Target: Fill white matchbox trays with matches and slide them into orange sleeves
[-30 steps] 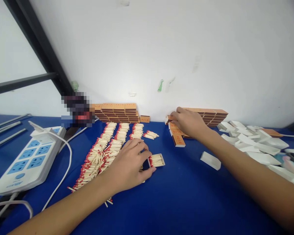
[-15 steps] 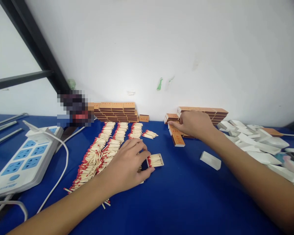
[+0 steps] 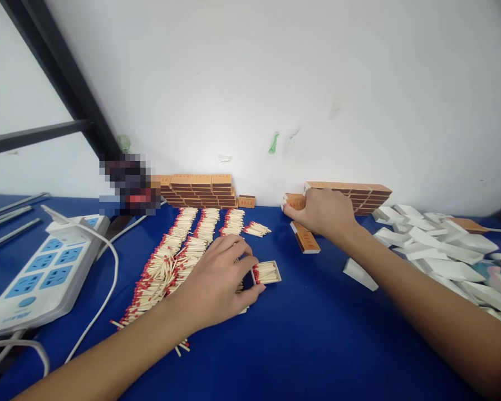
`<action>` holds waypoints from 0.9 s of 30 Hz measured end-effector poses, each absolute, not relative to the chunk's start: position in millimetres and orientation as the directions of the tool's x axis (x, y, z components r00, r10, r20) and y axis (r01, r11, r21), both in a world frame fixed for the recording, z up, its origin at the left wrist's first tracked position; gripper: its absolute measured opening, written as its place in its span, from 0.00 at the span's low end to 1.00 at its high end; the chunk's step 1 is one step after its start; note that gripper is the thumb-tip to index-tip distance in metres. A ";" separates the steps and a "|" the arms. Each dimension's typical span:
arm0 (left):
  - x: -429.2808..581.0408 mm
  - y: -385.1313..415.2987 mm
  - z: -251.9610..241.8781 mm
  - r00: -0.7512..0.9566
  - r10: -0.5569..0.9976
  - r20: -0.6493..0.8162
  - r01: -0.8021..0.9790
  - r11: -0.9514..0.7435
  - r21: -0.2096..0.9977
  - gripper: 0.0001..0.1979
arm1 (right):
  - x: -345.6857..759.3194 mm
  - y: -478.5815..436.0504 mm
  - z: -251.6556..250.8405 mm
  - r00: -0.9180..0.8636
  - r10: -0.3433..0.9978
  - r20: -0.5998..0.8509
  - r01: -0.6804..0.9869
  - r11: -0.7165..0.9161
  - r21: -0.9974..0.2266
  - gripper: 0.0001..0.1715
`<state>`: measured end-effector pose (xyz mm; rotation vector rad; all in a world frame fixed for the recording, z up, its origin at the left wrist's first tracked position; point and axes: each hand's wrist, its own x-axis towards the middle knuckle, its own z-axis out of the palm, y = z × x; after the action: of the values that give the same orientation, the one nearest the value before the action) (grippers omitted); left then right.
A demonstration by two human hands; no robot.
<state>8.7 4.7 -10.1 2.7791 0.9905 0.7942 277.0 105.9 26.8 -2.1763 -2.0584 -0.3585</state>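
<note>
My left hand (image 3: 225, 278) curls around the near-left end of a small white matchbox tray (image 3: 271, 279). Its thumb and index finger grip the tray, and red-headed matches (image 3: 266, 272) lie inside. My right hand (image 3: 328, 210) is closed at the left end of a stack of brown matchboxes (image 3: 369, 196) by the wall. Its thumb presses against a matchbox (image 3: 295, 200), and the other fingers are partly hidden behind the hand. Just below that hand, another matchbox (image 3: 305, 238) lies flat on the blue table (image 3: 300, 334).
Long rows of loose matches (image 3: 162, 267) lie beside my left hand, with a small bunch (image 3: 258, 229) further back. More matchboxes (image 3: 200, 189) are stacked at the back left. White trays (image 3: 438, 245) are heaped at right; one tray (image 3: 360, 274) lies apart. A power strip (image 3: 45, 267) sits at left.
My right hand has shifted slightly, and a matchbox that lay flat by its thumb no longer shows there. The left hand stays at the tray.
</note>
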 end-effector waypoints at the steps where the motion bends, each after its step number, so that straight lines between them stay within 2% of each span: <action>1: 9.0 4.9 -10.3 0.655 0.609 0.447 0.566 -0.788 0.243 0.12 | 275.3 107.1 27.4 0.045 0.955 0.294 0.995 -0.069 0.072 0.39; 5: 10.1 4.6 -11.2 0.656 0.606 0.449 0.566 -0.789 0.239 0.12 | 272.5 113.3 24.7 0.053 0.918 0.392 0.988 -0.105 0.112 0.36; 16: 10.4 3.1 -8.2 0.653 0.607 0.453 0.564 -0.789 0.244 0.10 | 285.5 119.9 14.4 -0.131 0.915 0.382 0.984 0.073 0.160 0.32; 20: 10.3 3.5 -8.2 0.656 0.607 0.449 0.563 -0.789 0.245 0.10 | 287.9 119.5 22.5 -0.175 0.913 0.369 0.977 0.114 0.182 0.28; 23: 10.0 3.8 -8.3 0.658 0.606 0.447 0.564 -0.790 0.241 0.11 | 292.4 116.0 35.1 -0.178 0.944 0.278 0.970 0.120 0.212 0.27; 27: 9.7 4.5 -8.9 0.666 0.612 0.425 0.567 -0.787 0.244 0.11 | 296.1 107.8 46.6 -0.152 0.988 -0.035 0.966 0.156 0.207 0.35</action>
<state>9.7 4.5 -8.9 2.7841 0.9878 0.7618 296.1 107.8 46.6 -2.1418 -2.5060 -0.2245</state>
